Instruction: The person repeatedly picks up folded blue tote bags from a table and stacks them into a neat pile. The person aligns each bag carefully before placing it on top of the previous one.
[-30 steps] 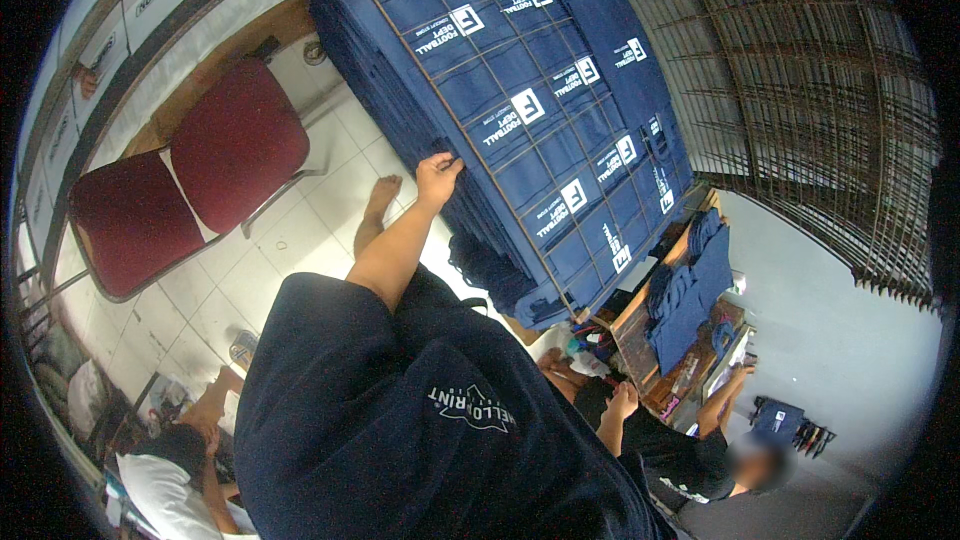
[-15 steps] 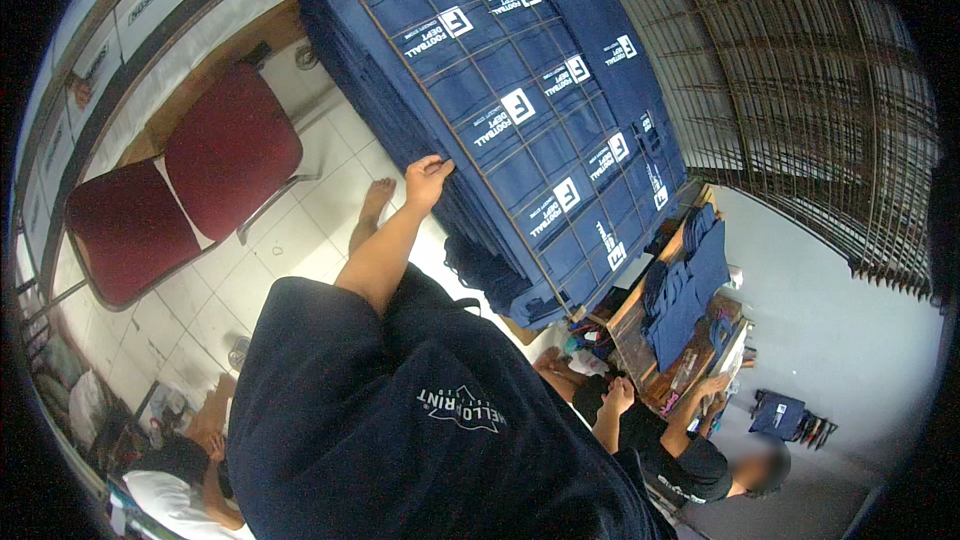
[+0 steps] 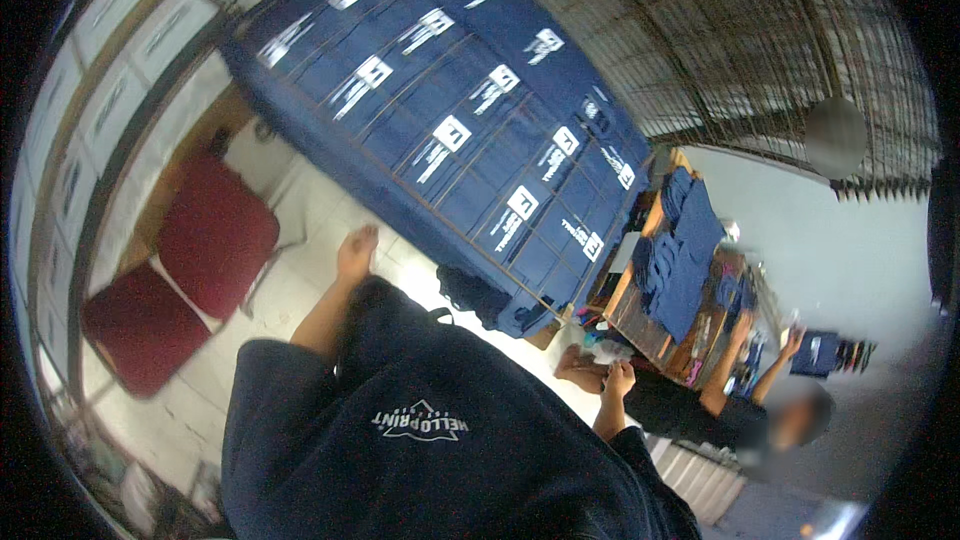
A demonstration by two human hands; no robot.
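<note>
Apparently drew the left hand (image 3: pixel 355 255) off the printed navy cloth stack (image 3: pixel 470 175) right of the red chair (image 3: pixel 220 230), so breaking contact, with fingers too blurred to judge, and kept the right hand (image 3: pixel 619 378) curled well right of that chair, any grasp hidden.

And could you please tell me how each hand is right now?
Left hand: too blurred to tell whether open or closed.
Right hand: loosely closed, no held object visible.
</note>
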